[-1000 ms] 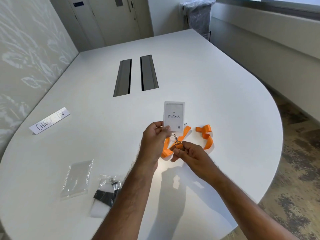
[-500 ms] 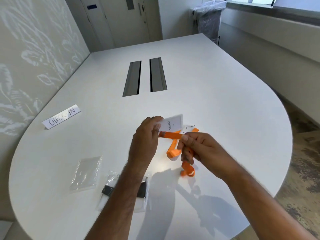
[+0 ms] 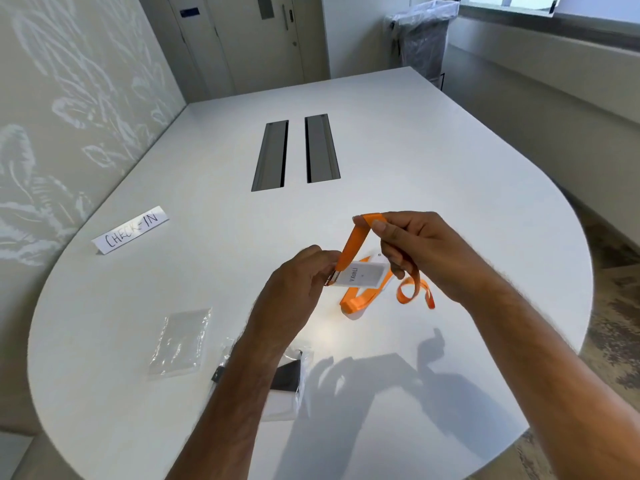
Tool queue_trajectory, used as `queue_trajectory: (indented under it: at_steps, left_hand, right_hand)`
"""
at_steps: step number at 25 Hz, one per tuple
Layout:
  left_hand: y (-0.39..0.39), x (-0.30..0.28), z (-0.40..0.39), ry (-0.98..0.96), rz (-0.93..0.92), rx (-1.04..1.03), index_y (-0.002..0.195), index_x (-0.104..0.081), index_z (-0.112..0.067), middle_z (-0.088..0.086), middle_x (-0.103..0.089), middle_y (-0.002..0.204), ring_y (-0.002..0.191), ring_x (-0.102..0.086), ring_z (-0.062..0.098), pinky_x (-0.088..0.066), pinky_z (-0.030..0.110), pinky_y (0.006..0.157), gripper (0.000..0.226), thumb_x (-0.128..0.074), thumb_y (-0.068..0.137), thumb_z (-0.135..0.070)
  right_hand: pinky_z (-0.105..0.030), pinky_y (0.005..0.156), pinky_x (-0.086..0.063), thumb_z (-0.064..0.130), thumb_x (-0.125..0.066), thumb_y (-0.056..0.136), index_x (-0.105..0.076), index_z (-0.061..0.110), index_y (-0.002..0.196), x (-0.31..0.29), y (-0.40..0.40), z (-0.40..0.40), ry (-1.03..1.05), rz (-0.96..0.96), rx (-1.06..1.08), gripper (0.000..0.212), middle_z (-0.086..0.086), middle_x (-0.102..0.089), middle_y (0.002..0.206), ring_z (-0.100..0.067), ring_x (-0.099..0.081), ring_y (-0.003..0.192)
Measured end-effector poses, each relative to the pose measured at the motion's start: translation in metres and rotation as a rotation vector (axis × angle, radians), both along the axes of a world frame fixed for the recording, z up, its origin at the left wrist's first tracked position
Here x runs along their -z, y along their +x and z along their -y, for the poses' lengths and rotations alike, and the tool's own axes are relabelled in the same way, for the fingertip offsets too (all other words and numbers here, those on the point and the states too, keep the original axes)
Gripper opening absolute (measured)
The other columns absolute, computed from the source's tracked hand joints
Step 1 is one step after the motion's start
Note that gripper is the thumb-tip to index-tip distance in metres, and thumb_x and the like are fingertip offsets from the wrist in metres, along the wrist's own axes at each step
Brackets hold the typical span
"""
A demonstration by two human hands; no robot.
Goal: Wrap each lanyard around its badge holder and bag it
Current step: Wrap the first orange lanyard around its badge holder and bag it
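Left hand (image 3: 298, 282) pinches badge holder (image 3: 362, 276) steady; right hand (image 3: 412, 251) holds lanyard (image 3: 353, 244) taut, prob. for 1st wrap.

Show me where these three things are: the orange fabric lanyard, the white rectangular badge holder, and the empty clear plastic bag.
orange fabric lanyard (image 3: 354, 238): head view, on the taut strap
white rectangular badge holder (image 3: 363, 274): head view, on its face
empty clear plastic bag (image 3: 180, 341): head view, on its middle
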State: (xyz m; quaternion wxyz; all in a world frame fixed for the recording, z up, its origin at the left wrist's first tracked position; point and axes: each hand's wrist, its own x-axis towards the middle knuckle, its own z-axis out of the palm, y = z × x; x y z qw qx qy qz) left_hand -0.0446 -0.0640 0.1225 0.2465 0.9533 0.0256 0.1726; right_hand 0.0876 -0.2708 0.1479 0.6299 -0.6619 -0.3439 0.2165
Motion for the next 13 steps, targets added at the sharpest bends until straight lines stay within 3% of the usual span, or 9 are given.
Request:
queue_trajectory:
  at_steps: [2, 5, 7, 8, 10, 13]
  left_hand:
    - [-0.005, -0.007, -0.004, -0.003, 0.035, 0.041, 0.131, -0.067, -0.022, 0.001, -0.072, 0.113, 0.108, -0.072, 0.023, -0.059, 0.028, 0.097, 0.03, -0.054, 0.104, -0.026]
    - [-0.011, -0.011, -0.013, -0.018, 0.088, 0.098, 0.127, -0.069, -0.021, -0.003, -0.071, 0.107, 0.1, -0.067, 0.009, -0.056, 0.013, 0.088, 0.026, -0.053, 0.107, -0.019]
    - [-0.012, -0.011, -0.021, -0.081, 0.09, 0.14, 0.126, -0.07, -0.019, -0.006, -0.071, 0.107, 0.102, -0.065, 0.007, -0.055, 0.015, 0.087, 0.026, -0.057, 0.106, -0.011]
    - [-0.013, -0.011, -0.025, -0.118, 0.087, 0.164, 0.125, -0.071, -0.018, -0.006, -0.072, 0.108, 0.103, -0.066, 0.007, -0.055, 0.017, 0.088, 0.026, -0.058, 0.105, -0.007]
    - [-0.012, -0.011, -0.034, -0.184, 0.098, 0.211, 0.122, -0.073, -0.016, -0.005, -0.072, 0.106, 0.106, -0.068, 0.01, -0.054, 0.019, 0.089, 0.027, -0.06, 0.103, -0.002]
    - [-0.013, -0.017, -0.038, -0.317, 0.138, 0.227, 0.118, -0.073, -0.029, -0.012, -0.072, 0.104, 0.105, -0.069, 0.008, -0.053, 0.019, 0.091, 0.033, -0.061, 0.1, -0.004]
  right_hand:
    - [-0.026, 0.057, -0.048, 0.031, -0.054, 0.111, -0.079, 0.026, 0.125, 0.006, 0.002, -0.005, -0.016, -0.05, 0.03, 0.029, 0.002, -0.046, 0.059, -0.016, -0.044, 0.057]
    - [-0.025, 0.055, -0.042, 0.033, -0.056, 0.109, -0.08, 0.027, 0.123, 0.018, 0.006, -0.008, -0.065, -0.126, -0.01, 0.028, 0.003, -0.041, 0.058, -0.014, -0.038, 0.056]
    - [-0.025, 0.057, -0.043, 0.034, -0.056, 0.11, -0.079, 0.031, 0.125, 0.023, 0.007, -0.009, -0.137, -0.114, -0.073, 0.028, 0.005, -0.048, 0.059, -0.014, -0.04, 0.058]
    - [-0.025, 0.059, -0.047, 0.033, -0.056, 0.11, -0.078, 0.033, 0.126, 0.025, 0.007, -0.009, -0.167, -0.103, -0.115, 0.028, 0.005, -0.062, 0.066, -0.014, -0.046, 0.061]
    - [-0.026, 0.066, -0.057, 0.022, -0.056, 0.111, -0.076, 0.035, 0.129, 0.026, 0.005, -0.008, -0.2, -0.093, -0.217, 0.031, 0.001, -0.081, 0.1, -0.016, -0.065, 0.074]
    - [-0.035, 0.082, -0.066, 0.012, -0.057, 0.107, -0.075, 0.026, 0.132, 0.027, 0.004, -0.009, -0.214, -0.069, -0.331, 0.034, -0.001, -0.08, 0.12, -0.025, -0.079, 0.104]
